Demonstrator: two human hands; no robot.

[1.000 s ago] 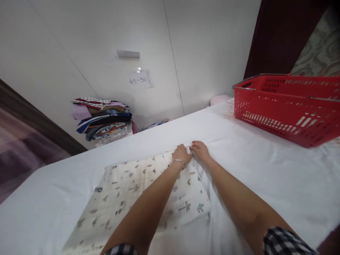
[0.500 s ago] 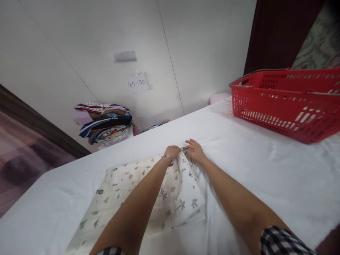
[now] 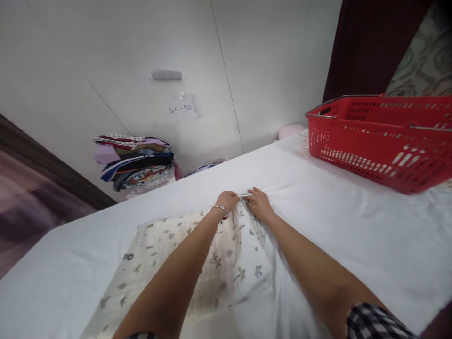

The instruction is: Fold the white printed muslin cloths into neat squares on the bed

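Note:
A thin, pale cloth (image 3: 212, 263) printed with small plants and leaves lies on the white-covered table. Its right part is gathered into folds that rise to the far edge. My left hand (image 3: 228, 200), with a silver bracelet at the wrist, pinches that far edge. Just to its right, my right hand (image 3: 259, 204) grips the same edge between thumb and fingers, the other fingers partly stretched out. A short strip of the edge shows between the two hands. My left forearm hides the middle of the cloth.
A red plastic basket (image 3: 374, 148) stands at the right on the white sheet (image 3: 339, 226). Behind the table's far edge is a stack of folded clothes (image 3: 136, 162), below a paper marked 45-50 (image 3: 183, 108) on the wall. A pink item (image 3: 290, 131) lies beyond the basket's left side.
My hands have moved slightly apart, the left one a little to the left, and the cloth's edge between them is pulled straighter. The cloth's left part has shifted slightly left in view.

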